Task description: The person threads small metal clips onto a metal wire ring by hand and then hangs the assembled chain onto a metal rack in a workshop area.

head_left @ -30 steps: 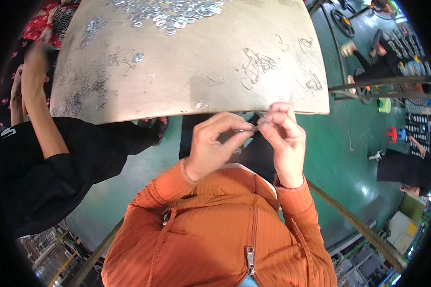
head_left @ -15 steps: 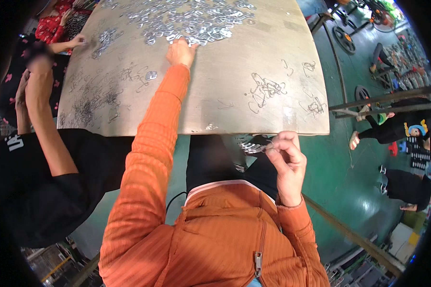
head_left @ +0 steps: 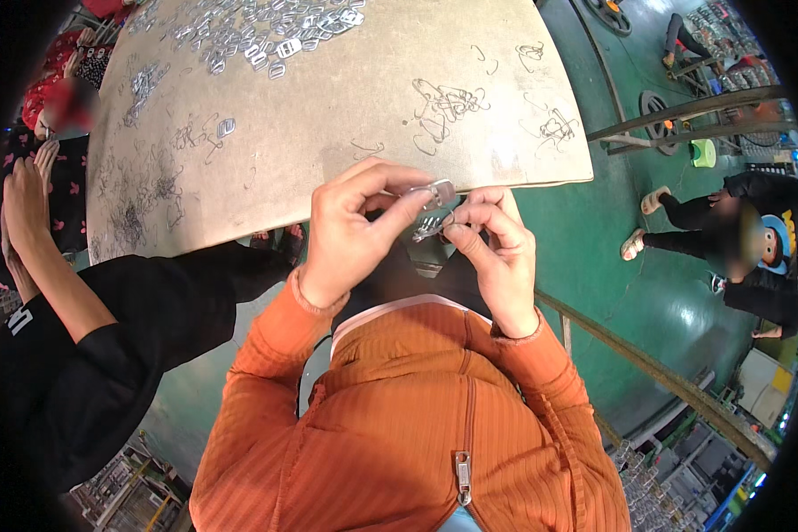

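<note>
My left hand pinches a small flat metal buckle between thumb and fingertips, just off the table's near edge. Close beside it, my right hand is closed on a wire hook, mostly hidden by the fingers. Several metal buckles hang bunched together from that wire. The two hands nearly meet in front of my body. On the table a wide heap of loose silver buckles lies at the far side. Thin bent wire hooks lie in a tangle nearer the right edge.
More wires and a lone buckle lie on the table's left part. A person in black sits close at my left; others are beyond. A metal rail crosses above the green floor at right.
My left hand has come back from the heap to my right hand, bringing a buckle. My right hand has shifted slightly left. The whole view has moved, with the table now higher and further left.
</note>
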`<state>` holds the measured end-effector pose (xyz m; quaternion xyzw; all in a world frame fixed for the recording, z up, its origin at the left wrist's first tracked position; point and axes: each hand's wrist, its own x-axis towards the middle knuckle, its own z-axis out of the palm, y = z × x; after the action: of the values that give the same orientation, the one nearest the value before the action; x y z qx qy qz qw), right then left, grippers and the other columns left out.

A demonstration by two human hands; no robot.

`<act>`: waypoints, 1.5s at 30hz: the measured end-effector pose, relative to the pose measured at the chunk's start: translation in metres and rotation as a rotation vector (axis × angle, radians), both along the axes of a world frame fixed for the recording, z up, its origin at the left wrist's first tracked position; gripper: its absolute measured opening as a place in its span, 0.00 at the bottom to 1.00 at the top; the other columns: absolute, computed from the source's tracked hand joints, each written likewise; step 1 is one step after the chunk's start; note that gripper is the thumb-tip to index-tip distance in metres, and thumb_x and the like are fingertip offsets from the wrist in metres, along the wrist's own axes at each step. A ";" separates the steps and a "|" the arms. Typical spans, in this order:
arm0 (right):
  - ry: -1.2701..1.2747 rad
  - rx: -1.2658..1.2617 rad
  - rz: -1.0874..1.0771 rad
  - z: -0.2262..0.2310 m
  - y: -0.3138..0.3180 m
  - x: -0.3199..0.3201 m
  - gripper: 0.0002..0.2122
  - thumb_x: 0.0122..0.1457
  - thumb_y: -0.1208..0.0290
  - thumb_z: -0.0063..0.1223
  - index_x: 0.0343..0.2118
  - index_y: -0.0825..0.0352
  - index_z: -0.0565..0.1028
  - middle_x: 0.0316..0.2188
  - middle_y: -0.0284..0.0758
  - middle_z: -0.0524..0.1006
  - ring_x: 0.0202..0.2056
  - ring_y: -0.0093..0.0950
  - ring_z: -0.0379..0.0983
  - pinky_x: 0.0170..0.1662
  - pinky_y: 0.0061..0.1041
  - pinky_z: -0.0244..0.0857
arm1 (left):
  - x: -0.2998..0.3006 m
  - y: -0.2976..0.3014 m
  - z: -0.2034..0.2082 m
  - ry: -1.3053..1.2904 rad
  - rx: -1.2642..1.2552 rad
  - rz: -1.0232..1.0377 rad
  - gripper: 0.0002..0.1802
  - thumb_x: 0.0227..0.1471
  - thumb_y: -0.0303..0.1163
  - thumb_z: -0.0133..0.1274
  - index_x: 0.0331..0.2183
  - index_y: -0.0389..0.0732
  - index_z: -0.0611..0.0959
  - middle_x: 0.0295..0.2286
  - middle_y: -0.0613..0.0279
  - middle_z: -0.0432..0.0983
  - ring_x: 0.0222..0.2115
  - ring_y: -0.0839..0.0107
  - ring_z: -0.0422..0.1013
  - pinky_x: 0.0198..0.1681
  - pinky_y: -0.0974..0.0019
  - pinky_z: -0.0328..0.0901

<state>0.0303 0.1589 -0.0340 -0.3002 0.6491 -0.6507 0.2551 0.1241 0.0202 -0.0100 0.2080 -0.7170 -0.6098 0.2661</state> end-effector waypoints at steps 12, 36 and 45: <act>-0.085 0.142 0.220 -0.005 -0.002 -0.053 0.06 0.50 0.76 0.55 0.32 0.68 0.76 0.31 0.32 0.74 0.33 0.21 0.70 0.36 0.21 0.63 | 0.015 0.017 -0.004 0.057 -0.042 -0.030 0.07 0.42 0.17 0.56 0.29 0.34 0.82 0.28 0.59 0.76 0.27 0.75 0.73 0.27 0.75 0.69; -0.111 0.458 0.261 -0.053 -0.094 -0.151 0.04 0.51 0.74 0.53 0.29 0.66 0.76 0.23 0.27 0.75 0.22 0.15 0.65 0.25 0.15 0.57 | 0.022 0.023 -0.007 0.004 -0.005 -0.021 0.08 0.44 0.16 0.54 0.32 0.31 0.80 0.30 0.59 0.74 0.30 0.75 0.73 0.32 0.76 0.69; -0.154 0.065 0.198 0.021 -0.024 -0.062 0.03 0.52 0.75 0.53 0.25 0.67 0.73 0.30 0.26 0.68 0.33 0.15 0.62 0.39 0.16 0.55 | 0.020 0.027 -0.008 0.029 0.065 0.067 0.05 0.43 0.18 0.56 0.29 0.33 0.79 0.28 0.61 0.75 0.28 0.76 0.73 0.29 0.75 0.70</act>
<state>-0.0315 0.1350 -0.0135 -0.3037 0.6156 -0.6220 0.3768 0.1446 0.0468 -0.0176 0.2315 -0.6855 -0.6264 0.2900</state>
